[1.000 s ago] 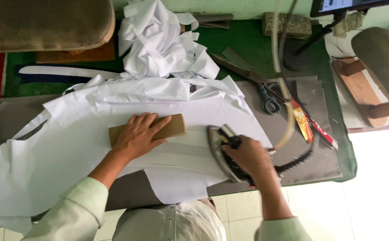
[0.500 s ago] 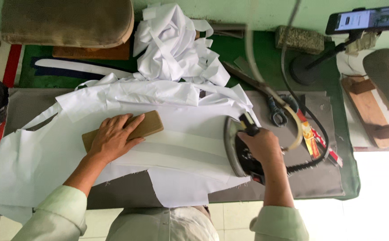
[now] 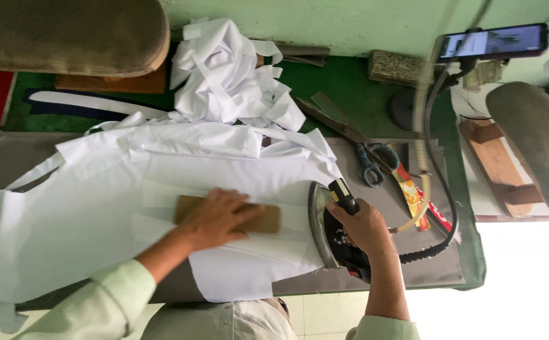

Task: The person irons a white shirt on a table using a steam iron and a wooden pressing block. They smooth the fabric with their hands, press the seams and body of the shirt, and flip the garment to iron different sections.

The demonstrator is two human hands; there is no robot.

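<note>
A white garment (image 3: 98,208) lies spread over a grey pressing table (image 3: 425,267). My left hand (image 3: 218,217) lies flat on a brown cardboard strip (image 3: 268,219) and presses it onto the cloth. My right hand (image 3: 364,228) grips the black handle of an electric iron (image 3: 326,232), which stands tipped on its side at the cloth's right edge, its metal soleplate facing left toward the strip. A black cord (image 3: 435,249) curls away from the iron to the right.
A heap of white fabric pieces (image 3: 227,75) sits at the back on green felt. Scissors (image 3: 367,165) and a colourful packet (image 3: 413,192) lie right of the iron. A phone on a stand (image 3: 493,41) and padded pressing forms (image 3: 535,145) stand at the right.
The view has shifted, so the table sits further right in frame. My left hand and the strip have stayed on the cloth, and the iron has kept tipped in my right hand.
</note>
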